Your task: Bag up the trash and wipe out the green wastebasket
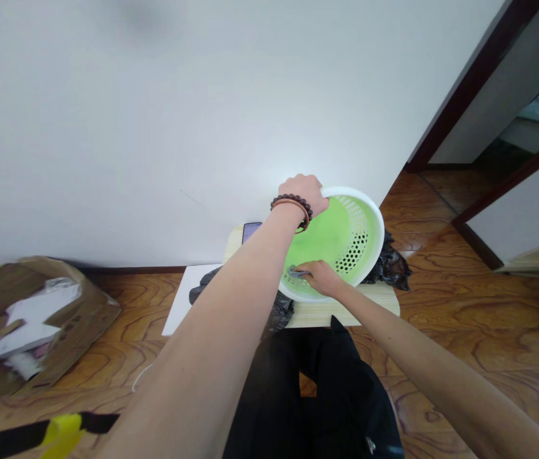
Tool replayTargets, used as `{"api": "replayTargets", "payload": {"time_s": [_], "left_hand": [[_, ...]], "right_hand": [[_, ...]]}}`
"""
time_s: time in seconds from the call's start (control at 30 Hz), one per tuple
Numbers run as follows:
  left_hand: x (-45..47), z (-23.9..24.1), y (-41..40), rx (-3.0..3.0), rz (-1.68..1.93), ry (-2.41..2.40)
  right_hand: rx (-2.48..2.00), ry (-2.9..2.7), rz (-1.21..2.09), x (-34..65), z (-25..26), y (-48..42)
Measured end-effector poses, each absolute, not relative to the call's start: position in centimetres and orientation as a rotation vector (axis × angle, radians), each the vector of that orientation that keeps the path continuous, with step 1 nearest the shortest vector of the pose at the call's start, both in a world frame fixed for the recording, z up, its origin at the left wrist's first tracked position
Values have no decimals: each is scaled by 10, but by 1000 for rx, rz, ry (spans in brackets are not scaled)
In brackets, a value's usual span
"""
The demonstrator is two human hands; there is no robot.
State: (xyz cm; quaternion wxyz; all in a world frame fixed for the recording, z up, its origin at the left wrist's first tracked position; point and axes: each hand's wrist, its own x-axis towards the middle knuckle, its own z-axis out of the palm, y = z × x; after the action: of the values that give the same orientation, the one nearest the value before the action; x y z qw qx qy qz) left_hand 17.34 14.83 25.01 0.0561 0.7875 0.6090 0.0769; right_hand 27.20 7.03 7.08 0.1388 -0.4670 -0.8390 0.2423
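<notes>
A green strainer basket with a white rim stands tilted toward me on a small light wooden table. My left hand, with bead bracelets on the wrist, grips the basket's upper left rim. My right hand is inside the basket near its lower edge, fingers closed on a small grey thing pressed against the green surface; I cannot make out what it is.
A black plastic bag lies behind the basket and a dark phone at the table's back left. A white board lies on the wooden floor. An open cardboard box with papers sits left. A doorway opens right.
</notes>
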Motion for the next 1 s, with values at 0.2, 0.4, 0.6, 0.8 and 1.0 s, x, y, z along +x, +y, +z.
{"api": "replayTargets", "payload": {"time_s": [0.2,0.4,0.6,0.8,1.0], "left_hand": [[176,251,147,2388,219,1843],[173,250,148,2399,243,1850],[176,249,148,2395,248,1843],[179,248,150,2402,265,1850],[177,251,147,2393,232,1853]], "right_hand": [[-1326,-2552,658,275,78,74],[-1318,-2626,664,294,76,73],[-1365,-2562,711,301,75,75],[-1349,-2142,656,261,78,66],[-1092,-2355,644,266,73,56]]}}
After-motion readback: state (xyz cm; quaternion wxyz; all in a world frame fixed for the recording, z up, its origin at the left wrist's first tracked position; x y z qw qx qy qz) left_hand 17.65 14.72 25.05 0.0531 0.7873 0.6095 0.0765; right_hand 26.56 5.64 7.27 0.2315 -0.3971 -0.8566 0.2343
